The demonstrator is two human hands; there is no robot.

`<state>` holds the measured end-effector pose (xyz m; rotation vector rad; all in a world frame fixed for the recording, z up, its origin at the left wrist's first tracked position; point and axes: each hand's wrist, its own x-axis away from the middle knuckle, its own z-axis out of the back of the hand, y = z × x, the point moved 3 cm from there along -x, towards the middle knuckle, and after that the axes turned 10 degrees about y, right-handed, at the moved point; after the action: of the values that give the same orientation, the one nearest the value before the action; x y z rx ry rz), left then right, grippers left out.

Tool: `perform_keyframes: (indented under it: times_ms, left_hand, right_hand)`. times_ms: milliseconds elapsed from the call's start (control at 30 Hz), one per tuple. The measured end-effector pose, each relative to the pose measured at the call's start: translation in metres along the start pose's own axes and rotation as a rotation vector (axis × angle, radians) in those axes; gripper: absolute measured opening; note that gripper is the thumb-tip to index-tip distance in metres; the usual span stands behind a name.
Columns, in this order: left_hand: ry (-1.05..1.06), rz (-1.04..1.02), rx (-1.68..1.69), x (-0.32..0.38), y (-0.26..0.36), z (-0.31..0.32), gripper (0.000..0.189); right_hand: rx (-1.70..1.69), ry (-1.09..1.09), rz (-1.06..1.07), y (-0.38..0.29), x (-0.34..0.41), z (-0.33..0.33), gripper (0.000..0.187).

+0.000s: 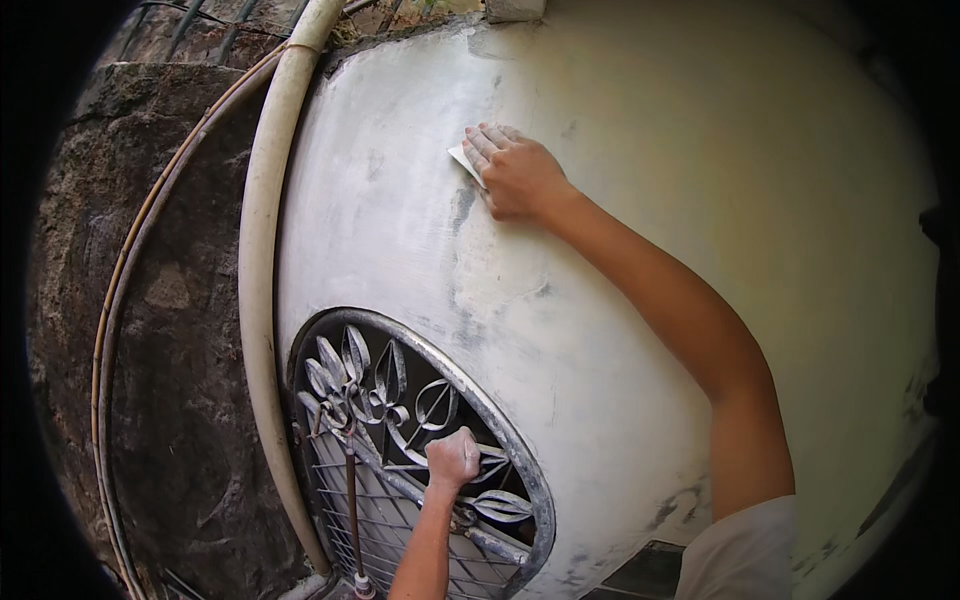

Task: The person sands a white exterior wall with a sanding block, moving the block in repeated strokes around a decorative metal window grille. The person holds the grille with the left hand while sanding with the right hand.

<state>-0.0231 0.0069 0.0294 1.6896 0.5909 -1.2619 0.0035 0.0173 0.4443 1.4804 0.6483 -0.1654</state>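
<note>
My right hand (517,176) lies with its fingers extended against a white plastered wall (637,300). Under the fingers is a folded piece of pale sheet, probably sandpaper (466,165); one corner sticks out to the left. White dust coats the fingers. Lower down, my left hand (453,457) is closed in a fist around part of an ornamental metal grille (504,505) with leaf-shaped scrolls. White powder covers this hand too. Its fingers hide the exact piece of metal it grips. Grey patches and a thin crack mark the wall between the two hands.
A thick pale pipe (259,255) runs down the wall's left edge. Beyond it, a thin bamboo-like pole (112,300) and a rough dark wall (180,360) stand. A dark opening (645,570) sits at the bottom right, and a block (516,9) rests on top of the wall.
</note>
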Motion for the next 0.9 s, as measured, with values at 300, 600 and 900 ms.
perform_keyframes:
  times_ms: [300,600,900]
  left_hand:
    - [-0.013,0.009,-0.065,-0.001,0.005,0.001,0.025]
    - [0.003,0.05,-0.098,0.001,0.008,0.002,0.025]
    - [0.04,0.059,-0.11,0.003,0.01,0.001,0.026]
  right_hand:
    - [0.096,0.031,-0.347,0.083,-0.005,0.024,0.05]
    - [-0.018,-0.033,-0.036,0.036,0.028,0.037,0.054]
    - [-0.059,0.11,-0.314,0.085,-0.007,0.031,0.039]
